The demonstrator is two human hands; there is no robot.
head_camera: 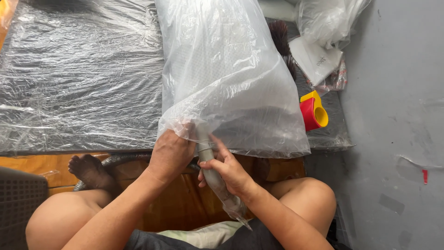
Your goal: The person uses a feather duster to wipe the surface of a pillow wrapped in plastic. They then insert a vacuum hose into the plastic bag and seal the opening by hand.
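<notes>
Plastic-wrapped surface (78, 78); both hands' fingers (217, 147) closed around grey hose (210, 173) at bag (222, 69).

A big clear plastic bag (226, 74), puffed and crinkled, lies across the film-covered surface with its gathered mouth at the near edge; a grey hose nozzle (210, 169) pokes into that mouth, angled down toward the lap

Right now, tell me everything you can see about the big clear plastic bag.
The clear plastic bag is large, thin, crinkled and cloudy, lying on the film-covered dark surface. Its contents are hidden. Its mouth is gathered around a grey tube. The left hand bunches the mouth; the right hand grips the tube below.
</notes>
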